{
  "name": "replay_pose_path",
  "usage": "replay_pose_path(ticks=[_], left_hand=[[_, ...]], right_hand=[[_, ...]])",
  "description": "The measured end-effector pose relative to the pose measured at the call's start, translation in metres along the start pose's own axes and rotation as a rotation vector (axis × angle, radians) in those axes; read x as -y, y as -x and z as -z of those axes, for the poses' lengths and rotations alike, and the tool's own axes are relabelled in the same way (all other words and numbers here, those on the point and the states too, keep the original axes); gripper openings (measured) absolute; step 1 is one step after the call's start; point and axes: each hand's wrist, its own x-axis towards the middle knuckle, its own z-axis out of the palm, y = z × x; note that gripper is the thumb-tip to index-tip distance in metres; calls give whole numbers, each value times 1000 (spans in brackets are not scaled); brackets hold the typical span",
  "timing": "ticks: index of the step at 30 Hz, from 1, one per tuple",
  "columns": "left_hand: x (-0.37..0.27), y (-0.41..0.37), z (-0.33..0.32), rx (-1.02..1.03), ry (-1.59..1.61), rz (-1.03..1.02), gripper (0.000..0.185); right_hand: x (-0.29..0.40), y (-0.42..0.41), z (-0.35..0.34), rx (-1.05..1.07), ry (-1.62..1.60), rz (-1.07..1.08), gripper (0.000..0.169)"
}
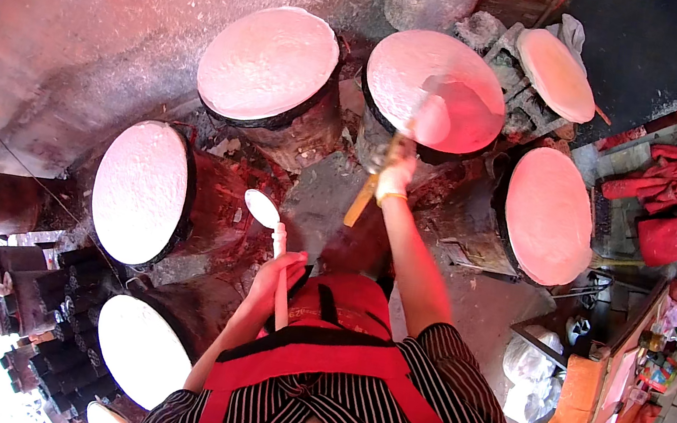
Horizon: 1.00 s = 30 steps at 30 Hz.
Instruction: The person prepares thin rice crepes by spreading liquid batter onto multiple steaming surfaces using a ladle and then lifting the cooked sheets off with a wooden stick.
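Note:
My right hand (394,177), which seems to wear a pale glove, grips a wooden-handled tool (360,201) at the near edge of a round griddle. Motion blurs the tool's far end. Pale batter or a thin sheet (416,58) covers much of that griddle; a darker, reddish patch (476,117) shows at its right. My left hand (275,278) holds a long-handled ladle (261,207) with its pale bowl raised, near my red apron (341,301). The ladle's lower handle passes behind the apron's edge.
Several drum-like stoves with pale-covered round tops, including a left one (142,194) and a right one (549,215), ring me. A stack of round pale sheets (556,73) rests on cinder blocks (515,100). Black coal briquettes (66,361) are piled lower left; an orange-covered table (572,414) stands right.

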Motion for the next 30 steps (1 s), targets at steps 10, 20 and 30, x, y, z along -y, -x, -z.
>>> replay_pose_path(ticks=[10, 20, 30], left_hand=[[22, -16, -32, -35, 2, -25, 25], [33, -30, -120, 0, -67, -50, 26], [56, -43, -180, 0, -51, -56, 23]], right_hand=[[50, 4, 149, 173, 53, -291, 22], [74, 5, 165, 400, 130, -406, 33], [128, -18, 213, 364, 259, -411, 18]])
